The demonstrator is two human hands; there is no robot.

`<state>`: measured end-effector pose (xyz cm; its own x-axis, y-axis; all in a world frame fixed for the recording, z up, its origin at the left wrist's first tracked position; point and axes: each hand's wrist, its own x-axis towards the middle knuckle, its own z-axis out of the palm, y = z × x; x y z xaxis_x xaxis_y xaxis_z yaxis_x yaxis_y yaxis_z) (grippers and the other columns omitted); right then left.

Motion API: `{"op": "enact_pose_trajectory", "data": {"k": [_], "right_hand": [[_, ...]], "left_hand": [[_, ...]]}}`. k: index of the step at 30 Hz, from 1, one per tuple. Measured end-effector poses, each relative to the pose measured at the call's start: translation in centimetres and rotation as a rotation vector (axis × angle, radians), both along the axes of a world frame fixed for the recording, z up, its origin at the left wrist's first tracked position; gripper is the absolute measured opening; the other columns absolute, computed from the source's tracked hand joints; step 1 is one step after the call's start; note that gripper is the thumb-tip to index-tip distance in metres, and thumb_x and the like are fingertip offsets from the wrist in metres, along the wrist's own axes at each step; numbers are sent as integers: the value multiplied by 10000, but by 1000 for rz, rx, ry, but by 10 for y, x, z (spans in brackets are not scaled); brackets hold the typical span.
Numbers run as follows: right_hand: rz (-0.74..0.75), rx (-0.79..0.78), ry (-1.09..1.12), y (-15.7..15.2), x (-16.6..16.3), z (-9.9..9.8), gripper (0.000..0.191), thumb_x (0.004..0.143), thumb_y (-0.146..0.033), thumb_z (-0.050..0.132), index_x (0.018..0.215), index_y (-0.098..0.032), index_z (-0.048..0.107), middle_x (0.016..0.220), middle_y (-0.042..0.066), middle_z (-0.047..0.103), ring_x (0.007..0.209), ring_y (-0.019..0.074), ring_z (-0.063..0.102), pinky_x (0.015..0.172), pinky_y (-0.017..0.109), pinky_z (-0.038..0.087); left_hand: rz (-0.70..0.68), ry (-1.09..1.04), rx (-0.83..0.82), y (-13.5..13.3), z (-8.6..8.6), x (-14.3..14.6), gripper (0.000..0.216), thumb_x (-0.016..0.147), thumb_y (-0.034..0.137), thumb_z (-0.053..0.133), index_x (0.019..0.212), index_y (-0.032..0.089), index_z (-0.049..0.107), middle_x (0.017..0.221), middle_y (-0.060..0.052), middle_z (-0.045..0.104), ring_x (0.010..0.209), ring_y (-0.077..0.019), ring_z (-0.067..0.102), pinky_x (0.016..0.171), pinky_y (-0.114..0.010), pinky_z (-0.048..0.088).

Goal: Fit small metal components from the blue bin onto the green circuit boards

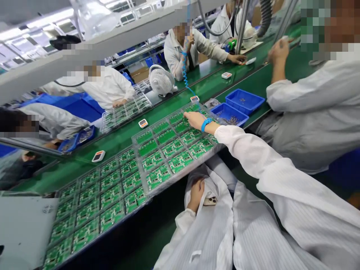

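Observation:
My right hand (193, 119), with a blue wrist strap (206, 124), reaches forward and lies with its fingers stretched out on the far corner of a clear tray (168, 179) holding several green circuit boards (177, 162). It holds nothing I can see. My left hand (196, 193) rests in my lap against the folds of my white coat, fingers tucked into the fabric and hidden. A beige phone (210, 200) sits just right of that hand, partly in the cloth.
A second tray of boards (92, 210) lies to the left on the green bench. Two blue bins (244, 100) of small parts stand beyond my right hand. Small white devices (98, 156) ride the belt; a white fan (161, 80) and co-workers in white coats surround it.

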<state>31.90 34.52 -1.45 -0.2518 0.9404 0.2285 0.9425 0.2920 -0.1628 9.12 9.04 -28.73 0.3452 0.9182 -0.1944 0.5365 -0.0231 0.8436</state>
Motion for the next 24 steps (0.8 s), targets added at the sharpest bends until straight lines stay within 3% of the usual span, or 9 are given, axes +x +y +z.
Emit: {"op": "enact_pose_trajectory", "data": {"k": [4, 9, 12, 14, 18, 24], "right_hand": [[-90, 5, 115, 7, 7, 0, 469, 1099, -120, 559, 1561, -77, 634, 1364, 242, 830, 1244, 378, 788, 1082, 489, 628], [-70, -49, 216, 8, 16, -8, 458, 1090, -193, 650, 1533, -85, 690, 1254, 196, 860, 1077, 326, 818, 1039, 456, 659], [-37, -42, 352, 2, 24, -14, 473, 1052, -188, 696, 1518, -113, 725, 1280, 189, 853, 1070, 325, 813, 1074, 486, 660], [-29, -12, 453, -4, 30, -17, 484, 1034, -185, 709, 1514, -127, 731, 1265, 173, 846, 1041, 316, 806, 1080, 501, 661], [2, -9, 684, -26, 40, -15, 601, 1036, -208, 709, 1630, -164, 628, 1234, 114, 794, 883, 231, 781, 953, 422, 684], [106, -66, 920, -89, 44, -8, 513, 1089, -288, 709, 1599, -257, 657, 1182, 68, 757, 824, 185, 722, 836, 372, 682]], "left_hand": [[19, -57, -35, 9, -13, -1, 433, 1122, 463, 780, 1472, 214, 725, 1530, -139, 724, 1322, -302, 751, 1124, -547, 674], [-17, -145, -91, 5, -9, -25, 463, 1122, 478, 777, 1501, 219, 718, 1587, -147, 702, 1400, -327, 724, 1194, -596, 636], [-91, -157, -123, -1, 0, -39, 535, 1142, 547, 716, 1568, 224, 697, 1685, -163, 667, 1567, -362, 645, 1345, -667, 501], [-150, -130, -143, -2, 7, -42, 591, 1160, 616, 623, 1604, 232, 691, 1758, -166, 632, 1680, -358, 561, 1445, -636, 376], [-247, -35, -174, 8, 21, -30, 729, 1116, 711, 556, 1635, 217, 689, 1809, -158, 594, 1771, -354, 458, 1500, -548, 284], [-339, 71, -227, 22, 39, 8, 707, 1107, 674, 497, 1635, 248, 695, 1718, -127, 696, 1695, -340, 575, 1447, -540, 400]]}}
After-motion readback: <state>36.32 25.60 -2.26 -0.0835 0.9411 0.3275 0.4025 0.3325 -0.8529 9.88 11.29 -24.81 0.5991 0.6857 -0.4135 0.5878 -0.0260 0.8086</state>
